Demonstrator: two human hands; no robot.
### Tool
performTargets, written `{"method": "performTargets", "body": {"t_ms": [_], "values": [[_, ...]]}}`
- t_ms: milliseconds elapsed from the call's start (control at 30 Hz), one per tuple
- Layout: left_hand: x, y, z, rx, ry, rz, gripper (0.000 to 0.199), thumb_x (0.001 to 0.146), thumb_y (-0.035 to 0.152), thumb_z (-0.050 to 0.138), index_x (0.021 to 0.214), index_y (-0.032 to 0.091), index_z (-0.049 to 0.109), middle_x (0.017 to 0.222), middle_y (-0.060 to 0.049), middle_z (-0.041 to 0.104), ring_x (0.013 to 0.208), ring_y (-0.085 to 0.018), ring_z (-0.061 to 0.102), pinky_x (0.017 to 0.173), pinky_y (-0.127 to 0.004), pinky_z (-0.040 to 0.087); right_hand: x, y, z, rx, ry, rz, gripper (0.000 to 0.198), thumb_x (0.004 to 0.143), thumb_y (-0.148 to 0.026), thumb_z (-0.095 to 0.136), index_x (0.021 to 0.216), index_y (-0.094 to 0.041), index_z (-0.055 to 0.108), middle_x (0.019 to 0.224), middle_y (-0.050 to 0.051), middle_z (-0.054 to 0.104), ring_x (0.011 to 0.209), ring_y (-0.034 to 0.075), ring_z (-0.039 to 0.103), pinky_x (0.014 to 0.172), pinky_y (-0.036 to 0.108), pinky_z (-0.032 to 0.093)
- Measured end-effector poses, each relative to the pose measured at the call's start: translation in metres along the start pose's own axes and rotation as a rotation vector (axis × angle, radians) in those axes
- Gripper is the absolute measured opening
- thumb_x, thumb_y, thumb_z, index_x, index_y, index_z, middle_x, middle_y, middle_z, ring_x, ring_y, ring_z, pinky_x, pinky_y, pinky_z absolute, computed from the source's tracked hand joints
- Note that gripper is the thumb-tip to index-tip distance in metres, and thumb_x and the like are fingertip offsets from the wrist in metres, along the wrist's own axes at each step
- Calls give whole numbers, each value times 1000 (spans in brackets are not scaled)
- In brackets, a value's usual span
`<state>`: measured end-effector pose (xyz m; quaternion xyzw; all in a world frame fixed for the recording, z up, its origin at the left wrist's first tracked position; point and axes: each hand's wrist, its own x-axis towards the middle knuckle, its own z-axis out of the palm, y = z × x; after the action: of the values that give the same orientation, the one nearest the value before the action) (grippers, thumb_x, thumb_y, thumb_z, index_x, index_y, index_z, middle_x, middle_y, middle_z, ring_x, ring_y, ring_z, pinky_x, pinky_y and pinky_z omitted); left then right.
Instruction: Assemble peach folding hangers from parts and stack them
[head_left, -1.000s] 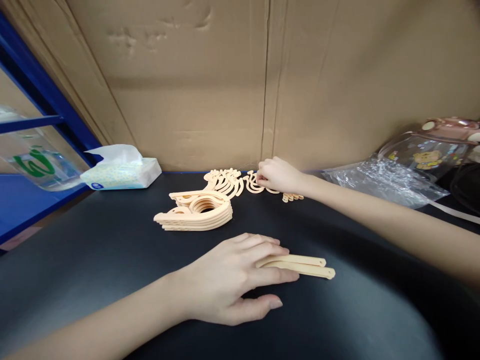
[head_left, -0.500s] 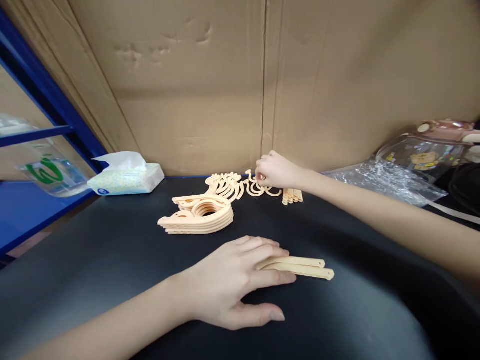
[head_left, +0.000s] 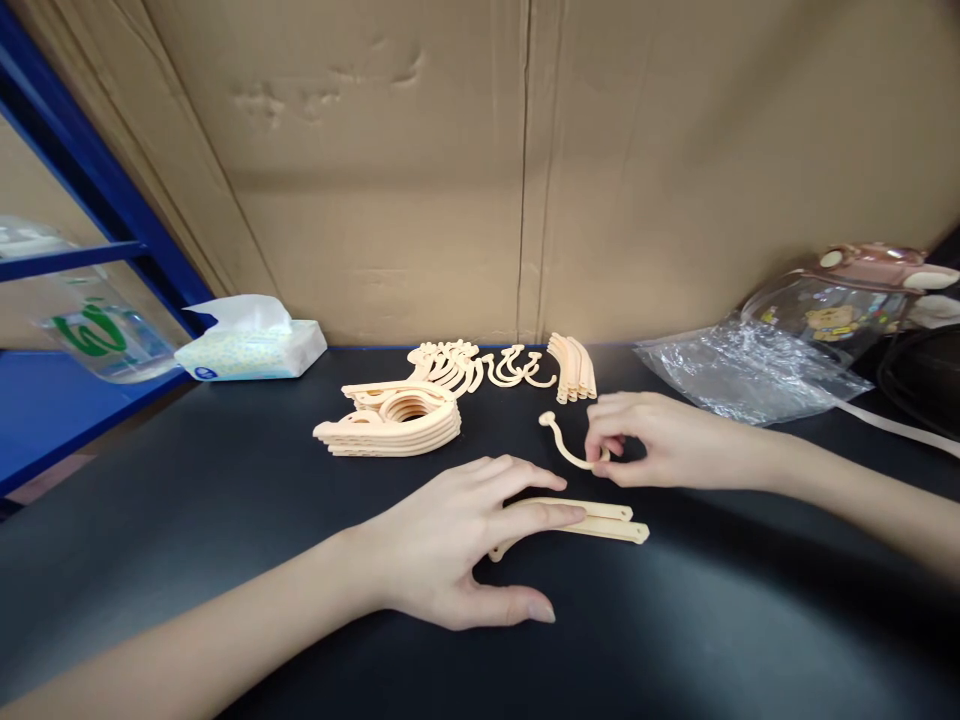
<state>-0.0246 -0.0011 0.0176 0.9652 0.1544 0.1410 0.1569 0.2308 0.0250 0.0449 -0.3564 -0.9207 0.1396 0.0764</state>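
Observation:
My left hand [head_left: 480, 545] lies spread over two cream plastic hanger arms [head_left: 611, 527] on the black table, partly covering them, with its fingers apart. Just above the table, my right hand [head_left: 637, 440] pinches a curved cream hanger hook [head_left: 561, 442] by one end between thumb and fingers. Farther back are a few loose hanger hooks [head_left: 510, 370] and a larger pile of hooks [head_left: 446, 365]. A bundle of hanger arms [head_left: 573, 368] lies to their right. Left of centre stands a stack of folded hangers [head_left: 397, 425].
A tissue box [head_left: 255, 348] sits at the back left beside a blue metal frame [head_left: 150, 270] and a clear bottle [head_left: 112, 335]. At the right lie a crumpled clear plastic bag [head_left: 750, 375] and a transparent container with a pink lid [head_left: 874, 272]. Cardboard [head_left: 375, 180] walls the back.
My right hand has come from the back of the table toward me, carrying a hook from the loose group. The left hand's fingers have lifted and spread somewhat over the hanger arms.

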Motion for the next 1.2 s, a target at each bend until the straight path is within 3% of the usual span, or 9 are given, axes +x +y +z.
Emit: {"method": "performTargets", "body": {"t_ms": [100,367,567,633,767,867,900,1033,1200], "values": [[1,1,-1,10,-9,-28,61,84,48,60,138,28,40,134,-7,47,116,-22,47,97,-32,38,-12,0,8,8,-9,45,9,80,-20,57,72,-19,62,69,-3,54,68,11,50,64,23,37],[1,2,0,48,-29,-48,59,84,50,57,135,24,43,134,-7,48,117,-23,46,99,-32,37,-19,10,24,-3,136,37,24,86,-39,57,73,-19,59,70,-2,52,66,11,47,65,25,36],[6,4,-11,191,61,-64,45,93,44,45,132,21,45,132,-8,50,117,-21,47,99,-32,37,-19,13,31,-57,211,-8,23,88,-38,56,74,-19,57,69,-1,51,67,12,46,66,26,34],[12,-3,-28,288,149,-164,41,95,42,40,129,21,48,129,-7,52,117,-21,48,98,-33,37,-19,12,32,-61,210,7,23,88,-38,56,75,-19,57,69,-1,51,67,12,46,64,25,34],[23,-43,-79,471,303,-552,45,91,50,37,115,18,57,117,-8,60,109,-25,53,93,-37,40,-20,12,34,-63,219,3,24,90,-39,53,77,-19,57,71,-1,52,67,12,46,65,25,33],[31,-85,-110,367,189,-911,46,86,51,40,111,17,60,109,-7,65,98,-23,58,83,-31,43,-21,13,34,-69,233,-20,24,92,-37,49,80,-19,58,70,-1,52,65,12,45,68,27,33],[34,-97,-116,335,142,-957,47,84,52,41,107,16,62,105,-7,66,95,-23,59,79,-29,44,-21,13,34,-72,239,-26,24,93,-37,48,80,-19,58,70,-1,52,65,12,44,68,27,33],[49,-128,-118,272,-1,-1012,44,74,54,53,88,15,67,87,-7,69,83,-22,61,64,-26,42,-22,15,33,-77,247,-39,23,94,-33,46,80,-19,58,69,-2,52,64,11,44,69,27,32],[67,-141,-107,225,-153,-1014,48,58,54,66,85,13,68,80,-7,65,74,-22,58,56,-26,36,-23,17,33,-81,236,-54,20,94,-29,46,83,-19,58,71,-1,54,66,12,44,70,27,32]]}}
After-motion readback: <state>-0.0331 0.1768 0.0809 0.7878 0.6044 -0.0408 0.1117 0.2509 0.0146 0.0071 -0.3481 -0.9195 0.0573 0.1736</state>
